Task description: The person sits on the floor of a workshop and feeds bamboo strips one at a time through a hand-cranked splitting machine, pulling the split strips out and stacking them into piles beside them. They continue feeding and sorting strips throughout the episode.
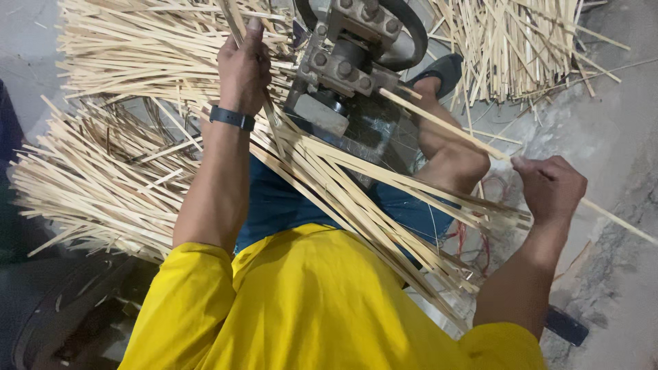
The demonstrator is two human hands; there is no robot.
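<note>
Right hand [550, 188] gripping bamboo strip [445, 127], apparently.

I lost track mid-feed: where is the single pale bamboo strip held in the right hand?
Right of centre: the single pale bamboo strip slants from the grey metal machine through the right hand.

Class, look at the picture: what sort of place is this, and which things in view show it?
Probably a small bamboo-strip workshop: heaps of split pale strips on a rough concrete floor, and a bolted metal machine that one strip runs from, pinched in the right hand.
</note>
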